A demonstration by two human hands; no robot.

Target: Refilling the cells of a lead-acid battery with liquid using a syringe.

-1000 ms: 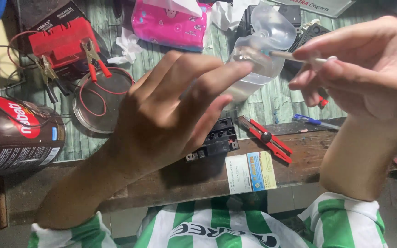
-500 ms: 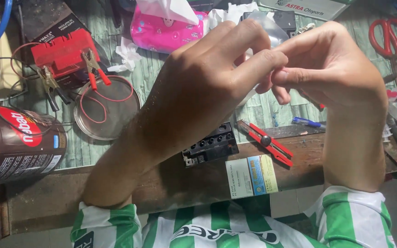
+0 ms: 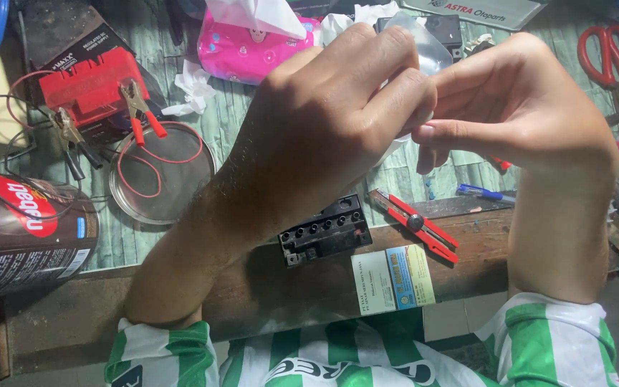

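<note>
Clear plastic bottle [image 3: 424, 44] sits pinched between left hand [image 3: 331, 122] and right hand [image 3: 517, 107].

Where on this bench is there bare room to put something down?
Bare wood lies along the front edge, between the brown can and the black terminal block. A smaller green patch sits between the glass dish and the pink tissue pack. The left corner with the red battery and the right side by the scissors are crowded.

Worn wooden workbench [image 3: 266, 287] with green plank-patterned covering [image 3: 238, 115]
</note>
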